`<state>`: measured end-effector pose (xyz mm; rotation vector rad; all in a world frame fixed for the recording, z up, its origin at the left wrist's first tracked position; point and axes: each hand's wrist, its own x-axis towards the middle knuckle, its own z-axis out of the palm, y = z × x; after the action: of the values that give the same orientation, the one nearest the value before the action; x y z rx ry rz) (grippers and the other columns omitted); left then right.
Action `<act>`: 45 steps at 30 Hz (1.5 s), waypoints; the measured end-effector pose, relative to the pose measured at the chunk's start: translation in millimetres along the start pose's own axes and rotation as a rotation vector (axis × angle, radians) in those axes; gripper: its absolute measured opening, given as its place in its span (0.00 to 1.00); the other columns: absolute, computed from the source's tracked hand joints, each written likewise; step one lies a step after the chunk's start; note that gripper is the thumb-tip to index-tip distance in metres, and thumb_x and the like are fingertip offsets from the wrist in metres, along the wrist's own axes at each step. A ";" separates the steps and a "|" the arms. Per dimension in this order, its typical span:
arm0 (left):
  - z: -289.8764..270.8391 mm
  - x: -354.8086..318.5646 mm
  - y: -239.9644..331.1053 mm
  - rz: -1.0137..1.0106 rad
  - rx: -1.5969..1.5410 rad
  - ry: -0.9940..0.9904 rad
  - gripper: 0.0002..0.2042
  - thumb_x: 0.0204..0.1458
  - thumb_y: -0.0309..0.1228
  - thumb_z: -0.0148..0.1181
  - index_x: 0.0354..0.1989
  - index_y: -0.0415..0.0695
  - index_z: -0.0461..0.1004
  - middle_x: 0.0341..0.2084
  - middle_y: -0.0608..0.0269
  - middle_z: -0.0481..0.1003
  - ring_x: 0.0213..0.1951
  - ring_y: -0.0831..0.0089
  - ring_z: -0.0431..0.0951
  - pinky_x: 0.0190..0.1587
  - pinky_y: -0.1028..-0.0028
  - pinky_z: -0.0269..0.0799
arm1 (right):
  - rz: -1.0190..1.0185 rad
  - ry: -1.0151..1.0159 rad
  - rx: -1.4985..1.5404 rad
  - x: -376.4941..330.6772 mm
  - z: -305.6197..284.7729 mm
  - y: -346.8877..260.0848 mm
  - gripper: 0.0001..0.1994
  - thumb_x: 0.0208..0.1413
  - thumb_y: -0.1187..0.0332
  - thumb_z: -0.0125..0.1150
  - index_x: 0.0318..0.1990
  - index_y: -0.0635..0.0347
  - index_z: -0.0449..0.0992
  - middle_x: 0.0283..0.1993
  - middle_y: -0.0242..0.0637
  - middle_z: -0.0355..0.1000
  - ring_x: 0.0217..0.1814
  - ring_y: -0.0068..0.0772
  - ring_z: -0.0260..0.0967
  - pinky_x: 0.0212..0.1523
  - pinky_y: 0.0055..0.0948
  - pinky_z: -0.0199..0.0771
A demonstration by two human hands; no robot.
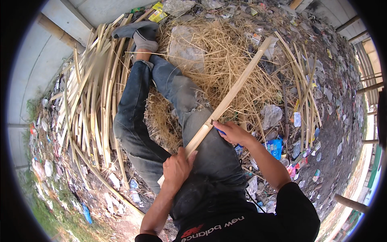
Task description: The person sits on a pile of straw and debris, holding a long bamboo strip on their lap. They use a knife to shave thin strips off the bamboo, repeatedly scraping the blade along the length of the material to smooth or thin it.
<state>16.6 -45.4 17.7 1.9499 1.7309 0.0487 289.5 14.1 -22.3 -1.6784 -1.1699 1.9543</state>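
Observation:
A long, pale split-bamboo strip [241, 84] lies slantwise across my right thigh, its far end raised toward the upper right over the shavings. My left hand [176, 168] is closed around its near part, close to my lap. Farther along, my right hand [233, 134] grips a knife with a blue handle [220, 131]. The knife's dark blade touches the strip at a notched, darker spot; most of the handle is hidden in my fingers. My legs, in worn jeans [137, 117], stretch forward with the ankles crossed.
A large pile of bamboo strips [105, 105] lies on my left, and a smaller bunch [309, 97] on the right. Straw-like shavings [229, 60] heap beyond my legs. Litter covers the ground, including a blue packet [274, 148]. A pale wall [34, 60] borders the left; wooden posts [350, 203] stand right.

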 end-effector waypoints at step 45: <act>12.0 36.5 14.9 0.106 -0.480 0.024 0.30 0.57 0.39 0.66 0.64 0.40 0.63 0.33 0.36 0.81 0.38 0.37 0.83 0.43 0.51 0.78 | -0.387 0.526 -0.280 -0.8 42.7 -11.1 0.20 0.66 0.54 0.64 0.36 0.66 0.75 0.22 0.39 0.68 0.23 0.32 0.65 0.27 0.37 0.63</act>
<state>41.2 -16.3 2.0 1.6814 1.4594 0.4817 247.1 4.4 -14.4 -1.7756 -1.4531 1.0705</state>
